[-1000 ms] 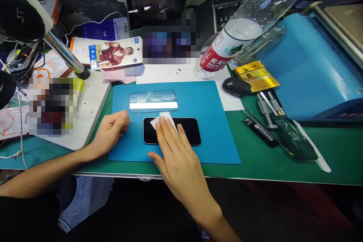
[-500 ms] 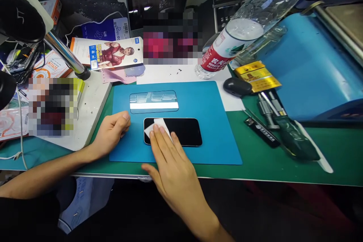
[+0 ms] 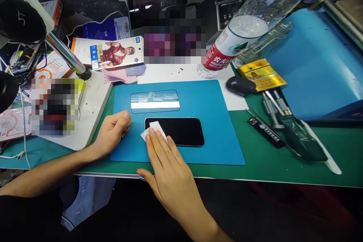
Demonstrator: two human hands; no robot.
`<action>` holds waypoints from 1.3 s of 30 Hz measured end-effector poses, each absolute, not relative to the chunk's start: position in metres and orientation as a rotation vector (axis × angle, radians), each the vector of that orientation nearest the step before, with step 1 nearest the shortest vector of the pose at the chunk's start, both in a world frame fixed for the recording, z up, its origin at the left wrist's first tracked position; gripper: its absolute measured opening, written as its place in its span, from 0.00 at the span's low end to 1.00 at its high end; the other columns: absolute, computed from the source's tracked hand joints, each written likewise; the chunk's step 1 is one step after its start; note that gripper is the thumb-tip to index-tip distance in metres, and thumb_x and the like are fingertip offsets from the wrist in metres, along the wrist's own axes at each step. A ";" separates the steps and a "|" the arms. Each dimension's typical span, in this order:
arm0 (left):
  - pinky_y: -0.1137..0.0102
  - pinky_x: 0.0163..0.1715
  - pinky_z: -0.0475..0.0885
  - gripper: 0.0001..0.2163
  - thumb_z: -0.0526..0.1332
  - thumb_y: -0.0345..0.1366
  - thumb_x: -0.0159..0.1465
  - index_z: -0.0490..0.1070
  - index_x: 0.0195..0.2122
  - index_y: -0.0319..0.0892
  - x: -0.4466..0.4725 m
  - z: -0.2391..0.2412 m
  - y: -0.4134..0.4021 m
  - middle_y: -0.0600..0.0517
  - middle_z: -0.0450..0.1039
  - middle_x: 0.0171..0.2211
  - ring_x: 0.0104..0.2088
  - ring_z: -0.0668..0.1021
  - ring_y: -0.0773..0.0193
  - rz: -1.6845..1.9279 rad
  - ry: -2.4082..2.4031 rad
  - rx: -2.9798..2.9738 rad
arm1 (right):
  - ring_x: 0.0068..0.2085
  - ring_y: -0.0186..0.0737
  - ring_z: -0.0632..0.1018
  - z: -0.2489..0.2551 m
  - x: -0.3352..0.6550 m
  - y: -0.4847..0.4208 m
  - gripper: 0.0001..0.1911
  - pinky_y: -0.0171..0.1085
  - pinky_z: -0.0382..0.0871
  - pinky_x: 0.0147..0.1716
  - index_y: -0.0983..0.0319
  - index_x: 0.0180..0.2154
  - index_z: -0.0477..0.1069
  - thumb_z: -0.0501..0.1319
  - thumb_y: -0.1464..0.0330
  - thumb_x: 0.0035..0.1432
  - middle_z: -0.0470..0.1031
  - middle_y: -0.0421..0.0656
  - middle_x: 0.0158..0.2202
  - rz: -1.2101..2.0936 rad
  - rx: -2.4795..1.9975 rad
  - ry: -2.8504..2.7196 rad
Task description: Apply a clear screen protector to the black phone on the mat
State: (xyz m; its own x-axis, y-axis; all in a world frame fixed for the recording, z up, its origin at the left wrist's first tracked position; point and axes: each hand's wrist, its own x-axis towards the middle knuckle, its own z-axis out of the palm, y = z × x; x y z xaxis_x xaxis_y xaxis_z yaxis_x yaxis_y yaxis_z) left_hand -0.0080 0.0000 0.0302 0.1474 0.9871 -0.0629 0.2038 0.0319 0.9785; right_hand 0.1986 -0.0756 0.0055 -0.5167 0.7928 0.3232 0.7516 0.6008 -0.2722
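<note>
A black phone [image 3: 181, 131] lies screen up on a blue mat [image 3: 204, 102]. My right hand [image 3: 164, 166] lies flat with fingers together, pressing a small white wipe [image 3: 151, 128] onto the phone's left end. Just left of the phone, my left hand [image 3: 112, 132] rests on the mat's edge, curled into a loose fist. A clear screen protector [image 3: 155, 101] with a white strip lies on the mat just behind the phone.
A tilted water bottle [image 3: 244, 34] stands behind the mat. A black earbud case [image 3: 240, 85], yellow packs [image 3: 262, 75] and screwdrivers [image 3: 283, 121] lie to the right. A white board [image 3: 93, 102] and packaging [image 3: 110, 53] sit left; a blue roll [image 3: 312, 60] far right.
My right hand has slid the white wipe leftward along the phone screen to its left end. My left hand has stayed in place.
</note>
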 end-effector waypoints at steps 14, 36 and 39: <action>0.69 0.21 0.59 0.29 0.58 0.60 0.74 0.57 0.22 0.46 -0.007 0.031 0.000 0.58 0.53 0.21 0.22 0.60 0.68 0.949 1.262 1.377 | 0.77 0.56 0.61 0.003 0.194 -0.084 0.36 0.53 0.62 0.76 0.75 0.73 0.59 0.56 0.56 0.77 0.61 0.57 0.75 0.179 -1.267 -2.363; 0.70 0.21 0.60 0.28 0.58 0.59 0.74 0.56 0.23 0.46 -0.007 0.033 0.001 0.58 0.53 0.21 0.22 0.60 0.69 0.964 1.250 1.409 | 0.75 0.58 0.65 0.005 0.196 -0.052 0.38 0.57 0.61 0.76 0.79 0.72 0.58 0.54 0.55 0.78 0.61 0.61 0.74 0.031 -1.347 -2.354; 0.70 0.20 0.60 0.28 0.58 0.58 0.75 0.56 0.23 0.46 -0.009 0.032 0.000 0.58 0.54 0.21 0.22 0.61 0.68 0.962 1.245 1.413 | 0.76 0.58 0.64 0.003 0.206 -0.069 0.38 0.57 0.60 0.76 0.78 0.73 0.57 0.55 0.54 0.77 0.61 0.60 0.74 0.060 -1.335 -2.362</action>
